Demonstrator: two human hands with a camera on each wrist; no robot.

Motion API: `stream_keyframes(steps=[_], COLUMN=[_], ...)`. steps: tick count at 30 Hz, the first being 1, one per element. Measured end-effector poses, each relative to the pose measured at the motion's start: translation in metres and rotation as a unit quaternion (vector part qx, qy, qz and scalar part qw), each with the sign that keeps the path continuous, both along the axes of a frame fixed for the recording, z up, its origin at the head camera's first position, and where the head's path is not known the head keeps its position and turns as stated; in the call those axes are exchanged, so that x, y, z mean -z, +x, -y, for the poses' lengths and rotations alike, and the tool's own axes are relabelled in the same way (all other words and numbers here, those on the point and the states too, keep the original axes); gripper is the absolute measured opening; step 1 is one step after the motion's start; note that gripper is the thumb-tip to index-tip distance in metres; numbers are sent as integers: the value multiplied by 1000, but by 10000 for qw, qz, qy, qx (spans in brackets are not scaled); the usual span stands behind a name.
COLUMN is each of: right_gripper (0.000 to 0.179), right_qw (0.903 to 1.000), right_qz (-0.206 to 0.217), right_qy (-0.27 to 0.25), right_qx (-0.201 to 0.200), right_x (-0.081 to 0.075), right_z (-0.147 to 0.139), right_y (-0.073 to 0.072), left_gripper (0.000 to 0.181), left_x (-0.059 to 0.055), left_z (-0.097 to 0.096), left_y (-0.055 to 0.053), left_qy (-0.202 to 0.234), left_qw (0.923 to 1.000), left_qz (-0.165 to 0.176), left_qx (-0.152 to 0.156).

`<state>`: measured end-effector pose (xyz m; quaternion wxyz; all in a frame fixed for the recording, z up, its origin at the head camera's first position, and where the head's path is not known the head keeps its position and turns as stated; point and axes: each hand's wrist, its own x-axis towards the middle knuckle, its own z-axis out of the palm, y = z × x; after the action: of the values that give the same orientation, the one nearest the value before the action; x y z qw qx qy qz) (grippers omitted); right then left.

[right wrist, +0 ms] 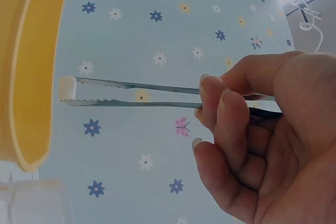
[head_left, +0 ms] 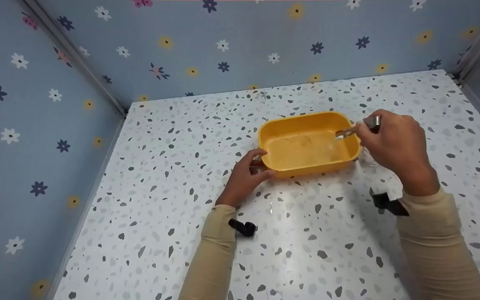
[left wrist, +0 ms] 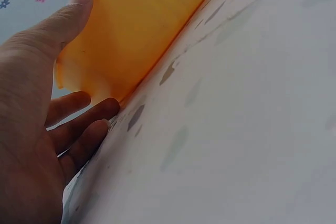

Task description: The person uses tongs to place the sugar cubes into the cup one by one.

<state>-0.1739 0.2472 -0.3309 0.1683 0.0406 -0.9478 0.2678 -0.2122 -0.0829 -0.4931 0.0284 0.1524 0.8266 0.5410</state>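
Note:
A yellow rectangular tub (head_left: 306, 171) stands on the speckled table; its floor looks pale and hazy in the head view. My left hand (head_left: 243, 177) holds the tub's near left corner, thumb along the front wall and fingers against the end wall. In my right hand (head_left: 400, 143) are metal tongs (right wrist: 157, 103) with serrated tips, held over the tub's right end in the head view. Between those tips sits a small white block (right wrist: 67, 88), seen in the right wrist view. Motion blurs the tips in the head view.
A clear container (right wrist: 39, 203) stands by the tub's right end, partly hidden by my right hand in the head view. Blue flower-patterned panels (head_left: 256, 46) rise at the table's back and sides. The white speckled table (head_left: 161, 200) extends around the tub.

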Motion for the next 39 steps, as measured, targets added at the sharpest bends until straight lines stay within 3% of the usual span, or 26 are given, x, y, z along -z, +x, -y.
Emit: stream_keyframes(steps=[11,21,39], right_gripper=[34,35,37], right_qw=[9984,9976,9952], right_qz=[184,91,283], right_qy=[-129,-294,-430], right_qx=[516,615,832], right_x=[-12,-16,-18], right_z=[-21,-33,-53], right_y=[3,5,5], left_gripper=[59,64,67], left_x=[-1,-1,1], left_z=[0,-2,0], left_y=[-1,0,-2], left_qy=[-63,-113,-16], left_qw=[9999,9999,9998], left_qz=[-88,67,190], left_qx=[19,-29,-17])
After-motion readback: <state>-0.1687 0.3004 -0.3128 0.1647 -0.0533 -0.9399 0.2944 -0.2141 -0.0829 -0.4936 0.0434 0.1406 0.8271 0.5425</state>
